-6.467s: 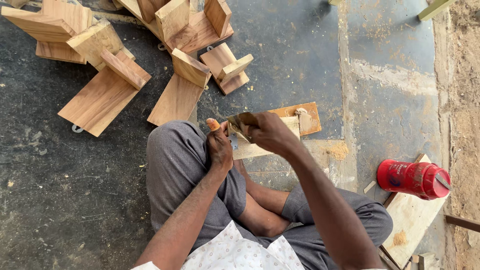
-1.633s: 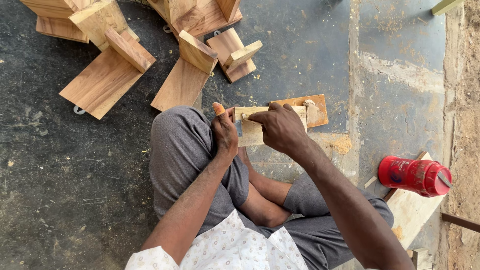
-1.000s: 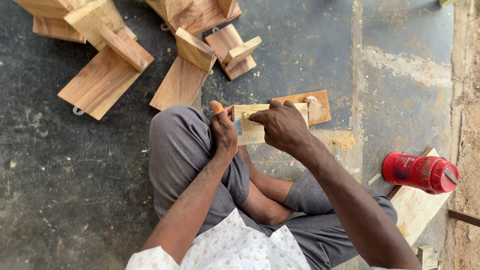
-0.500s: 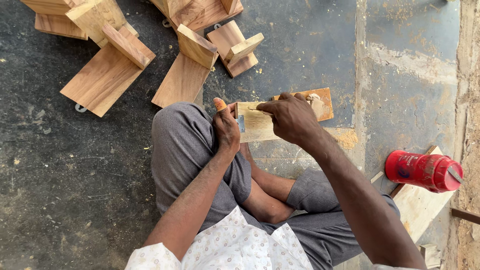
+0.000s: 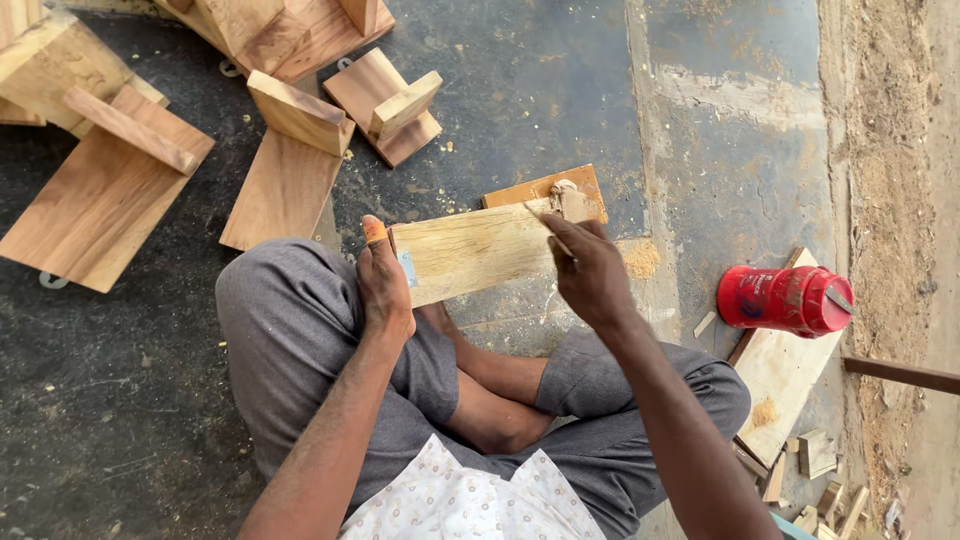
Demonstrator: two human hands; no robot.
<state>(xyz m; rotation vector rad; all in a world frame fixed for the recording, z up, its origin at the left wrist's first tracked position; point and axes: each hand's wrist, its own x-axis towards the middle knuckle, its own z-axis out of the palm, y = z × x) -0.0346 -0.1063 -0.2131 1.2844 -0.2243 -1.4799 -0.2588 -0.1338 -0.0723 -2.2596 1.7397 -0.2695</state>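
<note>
A pale wooden board [image 5: 475, 250] is propped on the floor before the crossed legs. Its near end is gripped by the left hand [image 5: 385, 285]; a thin stick [image 5: 552, 232] is pinched in the right hand [image 5: 590, 270] at the board's far end. Should the grip loosen, the board could slip towards the red container [image 5: 785, 300].

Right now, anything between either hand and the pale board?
Nothing visible. The left hand grips the pale board at its left end, and the right hand rests at its right end with a thin stick.
</note>
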